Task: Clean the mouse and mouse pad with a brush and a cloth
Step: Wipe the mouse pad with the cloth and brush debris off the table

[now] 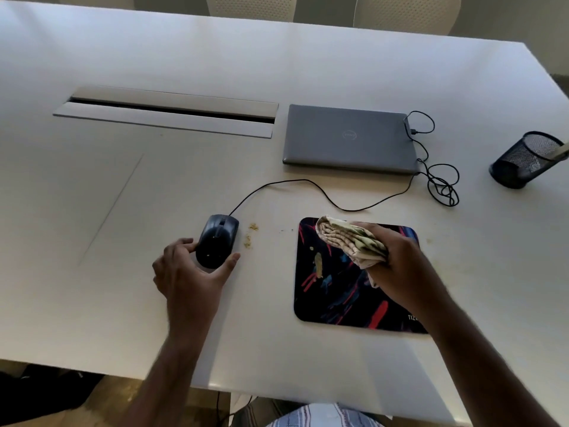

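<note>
Left hand (191, 269) cups the mouse (217, 240) between thumb and fingers — right hand (397, 260) clutches a bunched cloth (348, 238).

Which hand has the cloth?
The right hand, gripping the bunched pale patterned cloth over the dark streaked mouse pad; the left hand holds the black wired mouse.

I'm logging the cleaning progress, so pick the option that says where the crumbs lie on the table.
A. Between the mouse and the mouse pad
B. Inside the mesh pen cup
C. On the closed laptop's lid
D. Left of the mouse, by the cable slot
A: the crumbs sit on the bare table just right of the mouse, which the left hand holds, and left of the mouse pad.
</note>
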